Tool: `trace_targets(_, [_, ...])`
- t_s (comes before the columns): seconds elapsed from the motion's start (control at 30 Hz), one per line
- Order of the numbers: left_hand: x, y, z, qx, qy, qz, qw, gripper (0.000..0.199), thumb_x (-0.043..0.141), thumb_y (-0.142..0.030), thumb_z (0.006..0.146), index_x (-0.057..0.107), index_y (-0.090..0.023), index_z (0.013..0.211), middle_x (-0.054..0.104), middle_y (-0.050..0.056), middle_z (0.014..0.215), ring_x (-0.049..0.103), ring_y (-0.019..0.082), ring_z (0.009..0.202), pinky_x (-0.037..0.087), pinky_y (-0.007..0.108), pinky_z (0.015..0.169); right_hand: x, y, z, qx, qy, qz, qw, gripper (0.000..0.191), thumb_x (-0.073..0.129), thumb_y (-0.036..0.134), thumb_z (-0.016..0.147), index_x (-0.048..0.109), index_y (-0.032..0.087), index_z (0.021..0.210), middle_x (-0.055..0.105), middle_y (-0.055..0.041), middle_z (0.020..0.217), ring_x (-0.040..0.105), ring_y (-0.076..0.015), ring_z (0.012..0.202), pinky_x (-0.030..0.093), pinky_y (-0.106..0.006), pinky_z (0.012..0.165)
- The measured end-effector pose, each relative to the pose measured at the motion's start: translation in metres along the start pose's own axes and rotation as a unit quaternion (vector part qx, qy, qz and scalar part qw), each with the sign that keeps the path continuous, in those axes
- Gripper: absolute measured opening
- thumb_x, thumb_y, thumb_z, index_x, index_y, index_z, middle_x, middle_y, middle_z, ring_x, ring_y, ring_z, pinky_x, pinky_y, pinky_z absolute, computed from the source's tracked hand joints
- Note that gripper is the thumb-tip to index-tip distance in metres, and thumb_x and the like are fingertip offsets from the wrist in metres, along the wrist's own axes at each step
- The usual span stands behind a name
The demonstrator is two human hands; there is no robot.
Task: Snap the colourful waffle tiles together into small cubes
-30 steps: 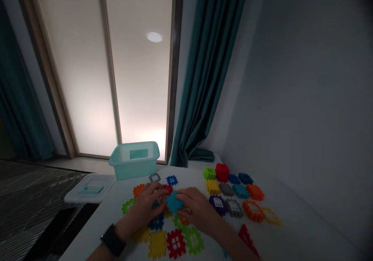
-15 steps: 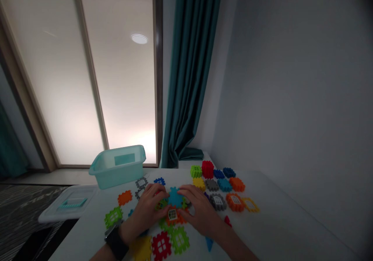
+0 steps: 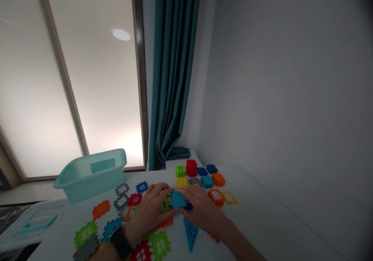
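Note:
A light-blue notched plastic building tile (image 3: 178,200) is gripped between the fingers of my left hand (image 3: 154,208) and my right hand (image 3: 201,206). Close by my left fingers is a green window tile (image 3: 165,204); whether it joins the blue one I cannot tell. Part of an orange tile (image 3: 166,223) shows beneath my left hand. A dark-blue piece (image 3: 189,205) peeks out beside my right fingers. Below my right hand lies a blue triangular piece (image 3: 190,234).
Sorted tile stacks, among them a red stack (image 3: 191,168) and an orange window stack (image 3: 216,197), stand at the back right. Loose tiles, such as an orange tile (image 3: 101,209), spread left. A teal bin (image 3: 93,179) stands behind them, beside a clear lid (image 3: 37,222).
The view has turned right, so the table's contents sit further left. Both hands have moved right over the table with the light-blue tile, away from the orange window tile.

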State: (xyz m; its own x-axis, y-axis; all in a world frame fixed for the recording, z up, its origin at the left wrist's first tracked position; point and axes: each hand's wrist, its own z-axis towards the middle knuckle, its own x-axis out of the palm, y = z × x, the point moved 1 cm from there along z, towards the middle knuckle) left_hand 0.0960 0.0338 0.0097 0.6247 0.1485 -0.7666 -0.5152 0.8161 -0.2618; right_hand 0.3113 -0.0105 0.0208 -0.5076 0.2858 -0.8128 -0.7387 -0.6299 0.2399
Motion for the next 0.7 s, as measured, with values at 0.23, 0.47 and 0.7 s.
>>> trace_targets(0.23, [0.019, -0.006, 0.019, -0.013, -0.022, -0.07, 0.997, 0.044, 0.074, -0.028, 0.082, 0.058, -0.024, 0.122, 0.06, 0.008, 0.116, 0.059, 0.026, 0.103, 0.052, 0.041, 0.091, -0.013, -0.021, -0.017, 0.062, -0.025, -0.006, 0.998, 0.039, 0.067, 0.021, 0.084, 0.06, 0.025, 0.123, 0.06, -0.0089, 0.135, 0.056, -0.0273, 0.124, 0.045, -0.046, 0.106])
trace_targets(0.47, [0.042, -0.012, 0.041, -0.002, -0.021, -0.11, 0.994, 0.044, 0.075, -0.03, 0.082, 0.058, -0.025, 0.122, 0.056, 0.009, 0.122, 0.059, 0.028, 0.108, 0.053, 0.044, 0.094, -0.028, -0.046, -0.026, 0.053, -0.005, 0.003, 0.999, 0.038, 0.067, 0.02, 0.085, 0.06, 0.025, 0.122, 0.061, -0.0084, 0.135, 0.053, -0.0265, 0.127, 0.042, -0.047, 0.109])
trace_targets(0.7, [0.058, -0.015, 0.055, -0.012, -0.01, -0.064, 0.998, 0.048, 0.075, -0.03, 0.081, 0.059, -0.026, 0.127, 0.055, 0.01, 0.129, 0.059, 0.03, 0.111, 0.052, 0.048, 0.095, -0.039, -0.093, -0.032, 0.062, 0.001, -0.001, 0.998, 0.039, 0.067, 0.027, 0.085, 0.06, 0.023, 0.123, 0.064, -0.0094, 0.129, 0.053, -0.0272, 0.126, 0.039, -0.048, 0.111])
